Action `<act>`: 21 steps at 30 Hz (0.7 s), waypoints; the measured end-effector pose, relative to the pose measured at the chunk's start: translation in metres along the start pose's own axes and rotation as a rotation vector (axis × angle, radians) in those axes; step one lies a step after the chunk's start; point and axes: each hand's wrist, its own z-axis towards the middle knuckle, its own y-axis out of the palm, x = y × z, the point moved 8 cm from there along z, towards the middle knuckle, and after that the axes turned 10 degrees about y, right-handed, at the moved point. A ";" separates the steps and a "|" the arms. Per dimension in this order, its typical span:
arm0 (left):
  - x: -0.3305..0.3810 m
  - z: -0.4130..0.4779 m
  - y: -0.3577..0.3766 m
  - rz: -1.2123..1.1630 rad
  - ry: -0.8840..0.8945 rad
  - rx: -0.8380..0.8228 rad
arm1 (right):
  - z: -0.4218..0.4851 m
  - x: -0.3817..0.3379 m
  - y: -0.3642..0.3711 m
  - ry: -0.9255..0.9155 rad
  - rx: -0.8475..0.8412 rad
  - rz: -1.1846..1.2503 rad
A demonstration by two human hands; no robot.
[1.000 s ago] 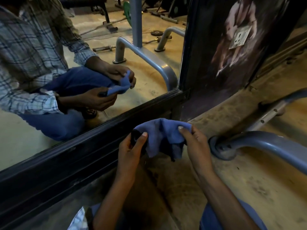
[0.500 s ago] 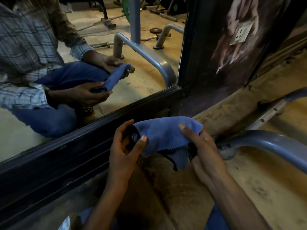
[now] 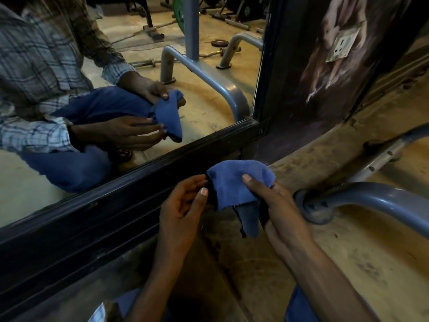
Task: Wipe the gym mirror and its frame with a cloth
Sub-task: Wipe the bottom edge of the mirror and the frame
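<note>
The cloth (image 3: 234, 184) is blue, soft and napped, with a dark stitched hem. It is bunched into a rounded hump on top, and one corner hangs down in a point between the hands. The right hand (image 3: 282, 205) pinches it, thumb pressed on the top face and fingers curled beneath the fold. The left hand (image 3: 183, 205) is loose and spread, thumb out straight, its fingertips touching the cloth's left edge. The cloth is held in the air, off the floor (image 3: 348, 252), just in front of the frame (image 3: 104, 217). The frame's dark, ridged bottom rail runs slantwise beyond and left of the left hand. Above the rail the mirror (image 3: 209, 94) shows both hands and the cloth, a checked sleeve and blue trousers. Right of the right hand a grey tube (image 3: 376, 201) bends down to a round foot on the floor. Beyond the hands, up on the dark wall (image 3: 301, 101), sits a white socket (image 3: 342, 46).
</note>
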 end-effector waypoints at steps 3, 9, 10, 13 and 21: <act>-0.001 -0.004 0.017 -0.087 -0.065 -0.064 | 0.002 0.006 0.004 0.032 -0.014 0.011; -0.007 -0.006 0.023 -0.203 -0.159 -0.048 | 0.009 0.009 0.004 -0.024 0.073 -0.147; -0.007 -0.006 0.022 -0.192 -0.154 -0.056 | 0.009 0.005 0.003 -0.076 0.094 -0.218; -0.006 -0.007 0.020 -0.165 -0.128 -0.051 | 0.009 -0.001 0.003 -0.169 0.121 -0.362; -0.001 -0.005 0.011 -0.181 -0.080 -0.002 | 0.015 0.016 0.013 0.057 -0.052 -0.126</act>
